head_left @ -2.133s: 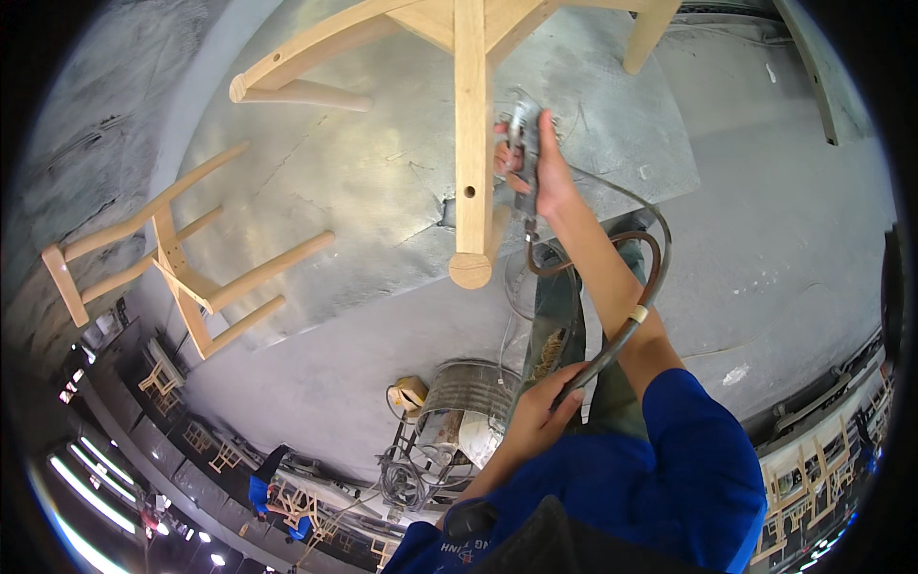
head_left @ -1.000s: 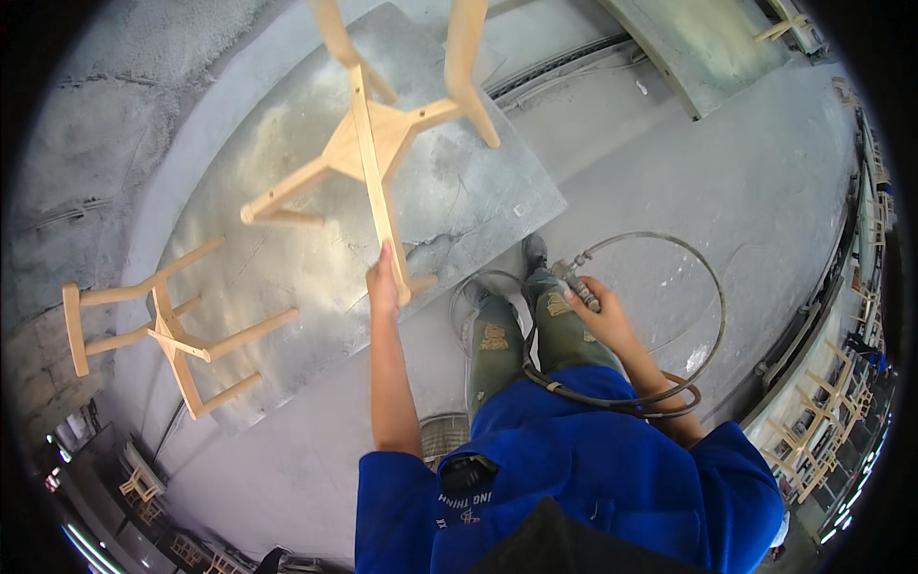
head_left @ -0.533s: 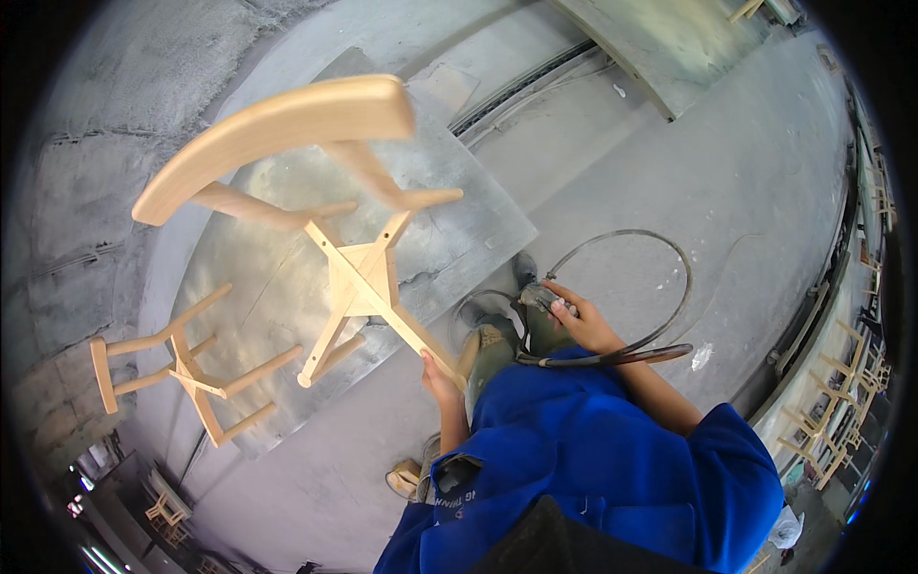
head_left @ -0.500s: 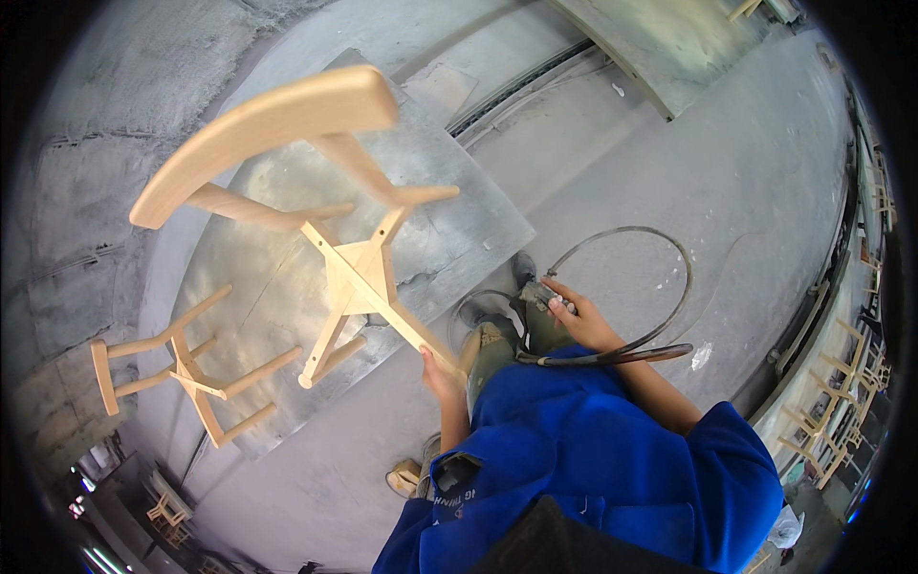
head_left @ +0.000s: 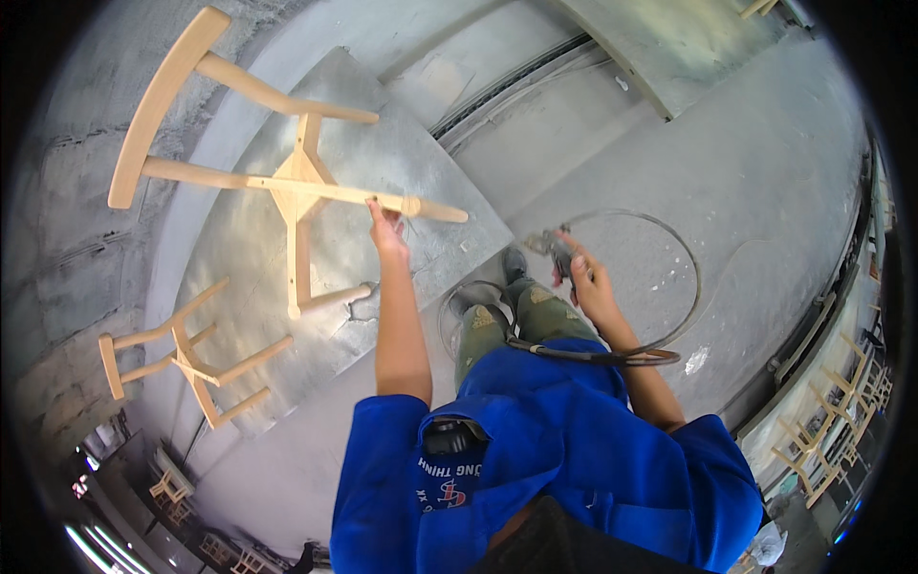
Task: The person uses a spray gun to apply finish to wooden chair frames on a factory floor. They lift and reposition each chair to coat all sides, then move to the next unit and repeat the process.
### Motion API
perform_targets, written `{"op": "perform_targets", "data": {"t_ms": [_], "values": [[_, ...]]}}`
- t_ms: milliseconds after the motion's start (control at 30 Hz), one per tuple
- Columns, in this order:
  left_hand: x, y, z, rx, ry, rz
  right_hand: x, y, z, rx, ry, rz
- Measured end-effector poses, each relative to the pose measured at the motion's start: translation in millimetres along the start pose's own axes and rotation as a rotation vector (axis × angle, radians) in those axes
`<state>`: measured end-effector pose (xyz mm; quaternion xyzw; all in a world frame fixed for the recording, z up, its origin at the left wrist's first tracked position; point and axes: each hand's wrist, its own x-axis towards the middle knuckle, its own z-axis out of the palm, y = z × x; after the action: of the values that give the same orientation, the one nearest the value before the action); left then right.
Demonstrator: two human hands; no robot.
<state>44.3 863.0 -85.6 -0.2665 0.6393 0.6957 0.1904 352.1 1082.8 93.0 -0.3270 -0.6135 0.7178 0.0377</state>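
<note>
Through the head camera I see, farthest left, a pale, smooth wooden chair frame with a curved top rail (head_left: 198,369), its rounded legs spread over the edge of a grey, dull-sheened, cracked and blotched surface (head_left: 253,277). Just above and right of it is a second pale wooden chair frame, with a broad, bowed back rail, round tapering posts and flat crossed bars (head_left: 298,196). I have this one over the surface; whether it touches I cannot tell. The left hand (head_left: 390,231) is closed around one bar near its rounded end. Next comes a blue cloth shirt (head_left: 574,450), bearing white lettering and a small red emblem (head_left: 452,494) on the chest. Right of that, a grey metal gun-shaped tool (head_left: 555,247) sits in the curled right hand (head_left: 595,287), clear of the wood. A slim, dark, flexible hose (head_left: 588,357) loops around the forearm. Farthest right, more pale wooden frames (head_left: 822,430) stand in a row.
</note>
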Motion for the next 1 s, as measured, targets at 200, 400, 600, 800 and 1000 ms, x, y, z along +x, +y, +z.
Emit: {"op": "perform_targets", "data": {"t_ms": [200,400,600,800,1000], "values": [[-53.5,-73.2,-110.8,0.879,-0.356,0.045,38.9,-16.9,14.8,0.595,-0.087,-0.02],[-222.1,-148.5,-151.4,0.816,-0.888,-0.259,87.5,61.5,39.4,0.49,0.149,0.354],[-248.2,-123.9,-180.8,1.006,-0.602,-0.403,102.6,149.2,37.8,0.425,0.294,0.365],[-250.9,-107.1,-234.6,0.68,-0.397,-0.068,86.1,185.1,68.0,0.011,0.357,0.331],[-286.1,-69.2,-336.1,0.599,-0.631,0.134,56.5,216.9,152.1,-0.767,0.034,-0.075]]}}
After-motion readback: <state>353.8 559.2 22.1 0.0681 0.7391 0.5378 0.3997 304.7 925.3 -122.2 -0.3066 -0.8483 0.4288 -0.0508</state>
